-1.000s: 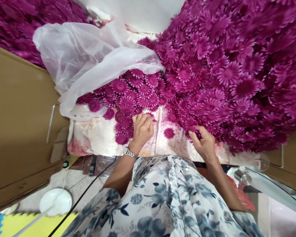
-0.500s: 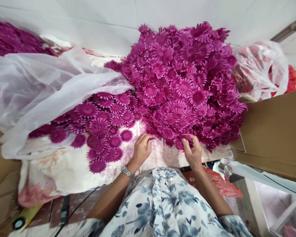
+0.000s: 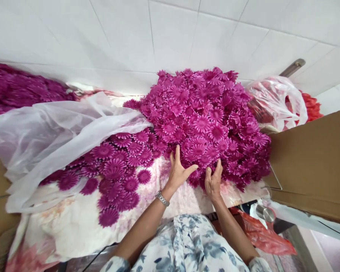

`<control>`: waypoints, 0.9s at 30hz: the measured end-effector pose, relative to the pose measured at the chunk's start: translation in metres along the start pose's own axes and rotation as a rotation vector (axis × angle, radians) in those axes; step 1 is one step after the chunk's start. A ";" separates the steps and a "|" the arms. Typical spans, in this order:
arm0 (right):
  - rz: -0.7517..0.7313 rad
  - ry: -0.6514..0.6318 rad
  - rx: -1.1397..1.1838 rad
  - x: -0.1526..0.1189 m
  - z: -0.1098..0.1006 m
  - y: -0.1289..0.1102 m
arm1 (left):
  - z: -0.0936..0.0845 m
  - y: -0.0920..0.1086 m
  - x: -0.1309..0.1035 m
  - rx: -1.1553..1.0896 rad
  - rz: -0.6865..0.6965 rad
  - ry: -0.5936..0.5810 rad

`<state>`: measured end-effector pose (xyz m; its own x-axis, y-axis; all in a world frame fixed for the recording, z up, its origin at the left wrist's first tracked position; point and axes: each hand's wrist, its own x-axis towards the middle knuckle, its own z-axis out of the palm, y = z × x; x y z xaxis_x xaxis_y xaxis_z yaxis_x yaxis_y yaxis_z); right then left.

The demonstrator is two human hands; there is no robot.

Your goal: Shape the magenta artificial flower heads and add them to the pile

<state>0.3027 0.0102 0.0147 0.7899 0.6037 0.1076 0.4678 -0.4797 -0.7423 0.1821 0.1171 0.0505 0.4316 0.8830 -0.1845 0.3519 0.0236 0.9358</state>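
A large heap of magenta flower heads (image 3: 201, 124) rises in front of me against the wall. My left hand (image 3: 179, 170), with a watch on its wrist, is at the heap's lower front edge, fingers spread and nothing in it. To its right, my right hand (image 3: 214, 181) touches the front of the heap with its fingers apart; I see nothing held in it. Flatter magenta flowers (image 3: 115, 170) lie on the stained white cloth (image 3: 65, 230) to the left, partly under a sheer white sheet (image 3: 53, 132).
Another magenta pile (image 3: 25, 87) is at the far left. A cardboard box (image 3: 314, 162) stands at the right, with a clear plastic bag (image 3: 280, 100) of red material behind it. A red plastic bag (image 3: 265, 234) hangs below the cloth's edge.
The view has tilted up, showing more wall. Both hands have opened from a pinch and reached to the heap's front; the small magenta pieces at their fingertips no longer show.
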 end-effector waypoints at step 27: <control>-0.276 0.172 0.329 0.091 -0.023 -0.125 | 0.007 0.110 0.060 -0.622 0.162 0.116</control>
<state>0.3254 0.1109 0.1328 0.7211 0.5526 0.4179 0.5407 -0.0717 -0.8381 0.2528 0.1697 0.1403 0.3340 0.9422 -0.0258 -0.2712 0.1222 0.9547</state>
